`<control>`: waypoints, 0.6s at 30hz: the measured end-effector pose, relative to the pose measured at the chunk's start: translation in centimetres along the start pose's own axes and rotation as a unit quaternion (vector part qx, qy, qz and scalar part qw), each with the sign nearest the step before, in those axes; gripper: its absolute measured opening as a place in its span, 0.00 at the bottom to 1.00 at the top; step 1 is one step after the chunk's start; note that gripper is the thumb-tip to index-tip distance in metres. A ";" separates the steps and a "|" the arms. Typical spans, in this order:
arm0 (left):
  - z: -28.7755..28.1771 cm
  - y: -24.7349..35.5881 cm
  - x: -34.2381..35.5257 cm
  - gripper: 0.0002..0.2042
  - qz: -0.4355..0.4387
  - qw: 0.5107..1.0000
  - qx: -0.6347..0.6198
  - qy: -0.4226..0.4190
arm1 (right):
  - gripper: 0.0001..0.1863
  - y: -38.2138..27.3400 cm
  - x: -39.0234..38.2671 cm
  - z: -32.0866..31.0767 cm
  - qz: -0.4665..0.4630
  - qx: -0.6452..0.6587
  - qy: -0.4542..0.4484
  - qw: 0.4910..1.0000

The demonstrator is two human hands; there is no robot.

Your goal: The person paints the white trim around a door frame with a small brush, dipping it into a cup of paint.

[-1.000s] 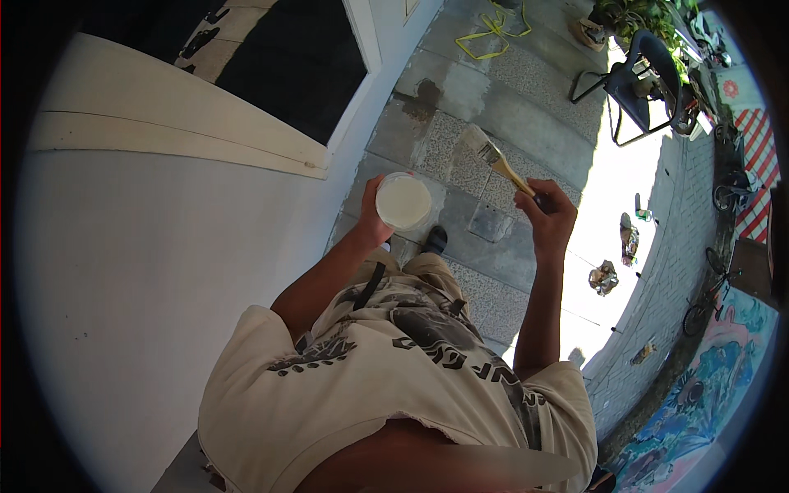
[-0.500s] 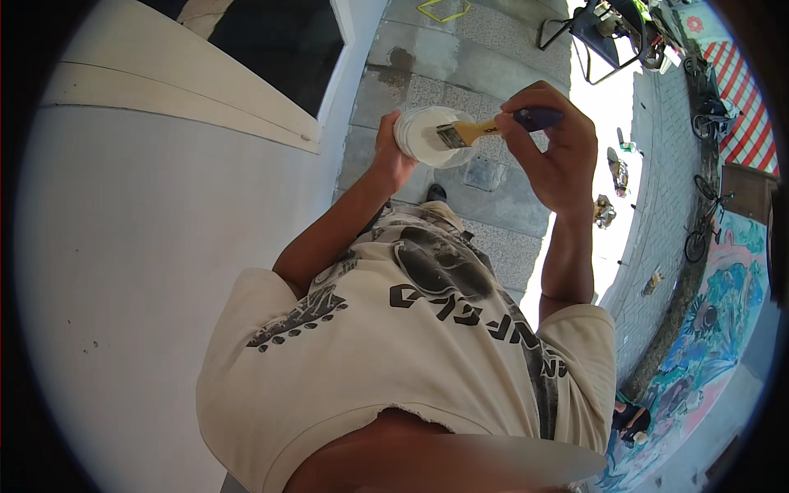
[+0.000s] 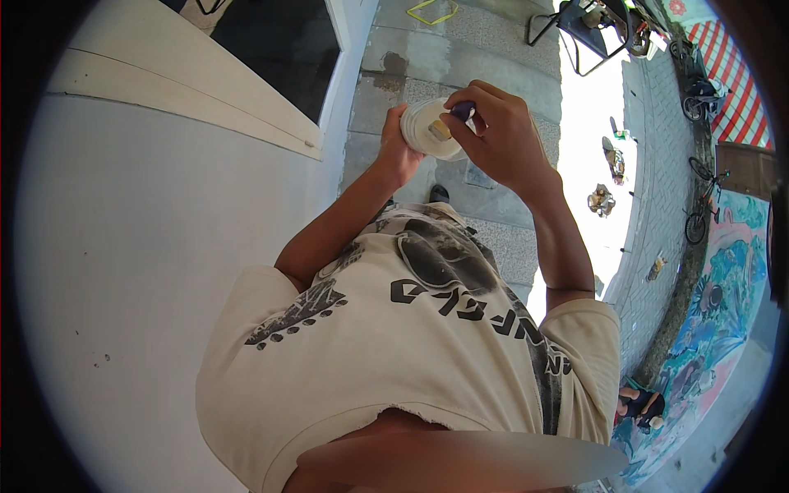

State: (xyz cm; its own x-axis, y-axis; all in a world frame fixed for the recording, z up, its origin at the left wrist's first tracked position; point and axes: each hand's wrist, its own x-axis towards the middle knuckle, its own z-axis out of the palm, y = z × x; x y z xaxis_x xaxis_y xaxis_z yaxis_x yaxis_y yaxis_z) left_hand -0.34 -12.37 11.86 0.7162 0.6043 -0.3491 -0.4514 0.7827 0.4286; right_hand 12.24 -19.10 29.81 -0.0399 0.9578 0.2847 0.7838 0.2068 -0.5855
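A round whitish plastic tub [image 3: 414,130] is held up in front of me, with pale paint inside. My left hand [image 3: 399,154] grips its left side, fingers curled round the wall. My right hand [image 3: 505,141] is closed on a paintbrush [image 3: 462,111] by its dark blue handle end. The brush stands steeply over the tub's mouth, its yellow lower handle partly showing. Its bristles point down into the tub, and my fingers and the handle hide part of them.
On my left runs a white wall [image 3: 181,246] with a dark-paned opening [image 3: 279,57]. A yellow frame [image 3: 432,11] lies on the paving ahead. Farther right are a black chair [image 3: 596,37], a bicycle [image 3: 699,201], parked motorbikes [image 3: 699,99], a painted mural [image 3: 707,312] and a person [image 3: 645,404].
My right hand has moved left and tipped the brush from a slant to nearly upright, bristles down into the tub. My left hand still holds the tub, slightly farther right.
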 end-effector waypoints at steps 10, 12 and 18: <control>0.7 1.1 0.0 0.28 0.001 0.999 0.030 0.038 | 0.08 -0.3 0.0 -2.0 0.034 0.043 0.083 0.995; 0.1 1.2 0.2 0.28 0.005 0.999 0.026 0.029 | 0.08 -0.6 -0.3 -1.3 0.031 0.043 0.085 0.995; 0.3 1.9 0.9 0.28 0.019 0.999 0.028 0.020 | 0.08 -1.0 -1.1 -1.6 0.050 0.054 0.093 0.993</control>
State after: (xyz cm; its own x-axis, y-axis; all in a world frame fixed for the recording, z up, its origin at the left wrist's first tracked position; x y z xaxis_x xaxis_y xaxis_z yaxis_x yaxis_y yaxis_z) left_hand -0.42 -10.42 12.58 0.6771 0.6399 -0.3634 -0.4468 0.7499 0.4879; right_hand 12.52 -20.65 31.27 0.1572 0.9235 0.3498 0.7064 0.1424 -0.6934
